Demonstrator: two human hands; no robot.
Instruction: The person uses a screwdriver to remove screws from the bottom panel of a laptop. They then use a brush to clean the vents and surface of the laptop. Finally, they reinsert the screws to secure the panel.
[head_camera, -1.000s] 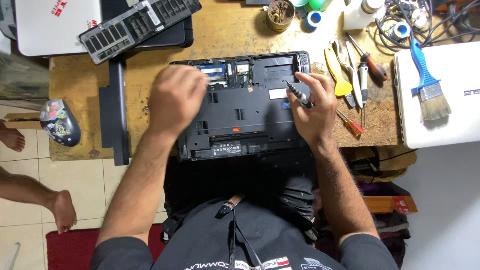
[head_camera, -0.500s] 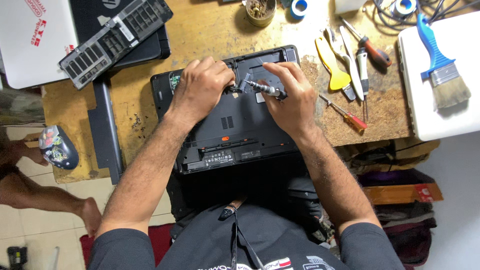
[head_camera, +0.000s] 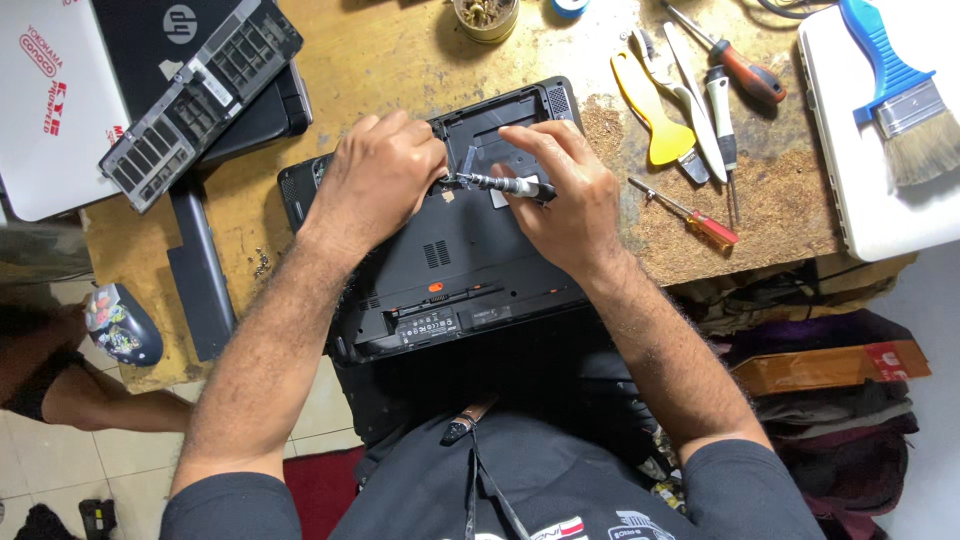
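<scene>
Both hands have closed in over the upturned black laptop (head_camera: 450, 250) lying mid-bench. Right hand (head_camera: 565, 195) pinches a metal screwdriver (head_camera: 500, 184), its long axis lying 3-to-9 o'clock, tip toward 9. Left hand (head_camera: 385, 175), fingers curled, presses beside the tip, seemingly steadying the case.
</scene>
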